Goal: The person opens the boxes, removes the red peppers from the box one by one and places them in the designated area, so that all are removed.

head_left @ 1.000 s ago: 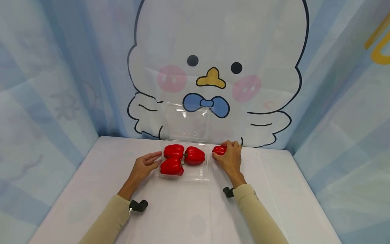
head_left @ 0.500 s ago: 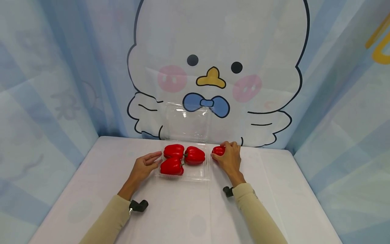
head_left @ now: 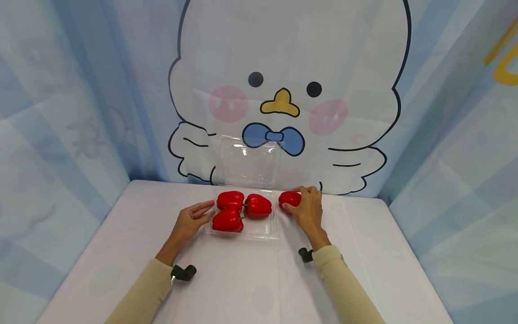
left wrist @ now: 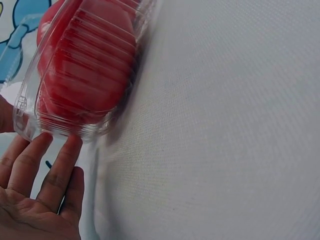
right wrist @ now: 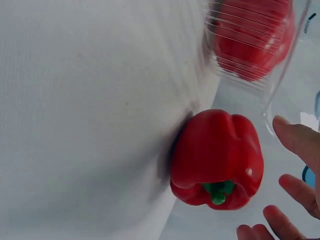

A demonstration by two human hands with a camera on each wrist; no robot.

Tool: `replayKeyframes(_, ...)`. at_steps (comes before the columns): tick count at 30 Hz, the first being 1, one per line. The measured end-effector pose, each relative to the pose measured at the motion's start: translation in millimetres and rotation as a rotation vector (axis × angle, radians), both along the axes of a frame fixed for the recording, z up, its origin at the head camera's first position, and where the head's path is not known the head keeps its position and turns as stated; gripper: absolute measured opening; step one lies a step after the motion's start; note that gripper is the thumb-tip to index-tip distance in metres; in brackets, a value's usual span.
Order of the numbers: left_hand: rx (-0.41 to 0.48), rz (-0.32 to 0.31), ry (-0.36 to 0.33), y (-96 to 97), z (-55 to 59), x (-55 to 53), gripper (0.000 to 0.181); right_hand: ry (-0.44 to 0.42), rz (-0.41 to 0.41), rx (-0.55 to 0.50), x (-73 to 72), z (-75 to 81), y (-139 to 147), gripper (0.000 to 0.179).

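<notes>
**Left hand (head_left: 193, 220) at a clear clamshell container (head_left: 263, 231), right hand (head_left: 309, 209) over a lone red bell pepper (head_left: 289, 199)**

The left hand is spread with its fingers nearly straight, fingertips at the container's left wall; it grips nothing that shows. The right hand is relaxed, its thumb and loosely bent fingers apart from one another. From the head it seems to cover part of the lone red bell pepper, but the right wrist view shows the fingers clear of it.

That pepper rests on the white-covered table (head_left: 226, 288), just beside the container's right wall, its green stem (right wrist: 218, 192) turned toward the right wrist camera. Inside the container lie three red bell peppers (head_left: 227, 220): two along the left side, one behind the other, and a third at the rear right. The transparent lid (head_left: 248, 164) stands raised at the back, in front of a backdrop with a cartoon bird (head_left: 279, 103) in a blue bow tie (head_left: 255, 136).

Both arms wear beige sleeves (head_left: 139, 292), with a black wrist device (head_left: 184, 273) on each.
</notes>
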State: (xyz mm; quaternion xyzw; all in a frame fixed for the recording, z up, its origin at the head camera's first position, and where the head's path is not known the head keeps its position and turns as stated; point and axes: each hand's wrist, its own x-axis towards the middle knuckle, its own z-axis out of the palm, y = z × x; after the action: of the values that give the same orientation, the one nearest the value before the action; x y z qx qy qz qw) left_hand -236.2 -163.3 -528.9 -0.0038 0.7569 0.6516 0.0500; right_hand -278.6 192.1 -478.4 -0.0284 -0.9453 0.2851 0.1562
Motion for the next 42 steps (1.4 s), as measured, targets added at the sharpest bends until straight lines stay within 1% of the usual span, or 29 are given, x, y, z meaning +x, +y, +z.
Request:
replayKeyframes(3,-0.001,0.002,0.001,-0.9,0.0,0.4,0.050,0.011,0.003,-0.009,1.1,2.3,-2.0,0.058)
replayKeyframes(6,-0.002,0.004,0.002,-1.4,0.2,1.0,0.050,0.041,0.024,-0.020,1.9,2.4,-5.5,0.060)
replayKeyframes(11,-0.010,0.007,0.008,-1.8,0.4,2.0,0.050,0.092,0.104,-0.032,4.7,2.2,-16.4,0.067)
replayKeyframes(15,-0.016,0.008,0.007,-2.2,0.9,2.4,0.049,0.105,0.180,-0.061,8.7,3.0,-29.5,0.073)
replayKeyframes(20,-0.018,0.011,0.000,-2.5,1.5,2.4,0.050,0.074,0.253,-0.093,10.6,-0.7,-46.7,0.077)
replayKeyframes(26,-0.025,0.020,-0.008,-2.0,1.6,2.8,0.049,0.015,0.285,-0.087,7.0,-11.2,-62.8,0.081)
replayKeyframes(30,-0.020,0.022,-0.006,-1.2,0.1,2.4,0.050,-0.028,0.292,-0.089,3.9,-15.4,-69.8,0.080)
replayKeyframes(33,-0.013,0.019,-0.006,-0.5,-1.0,1.6,0.050,-0.048,0.289,-0.099,3.3,-15.0,-73.5,0.079)
replayKeyframes(37,-0.011,0.015,-0.005,0.3,-1.6,0.6,0.050,-0.062,0.287,-0.100,3.2,-14.1,-76.7,0.078)
replayKeyframes(42,-0.011,0.018,-0.007,1.7,0.4,0.6,0.049,-0.069,0.298,-0.069,0.4,-16.1,-77.7,0.078)
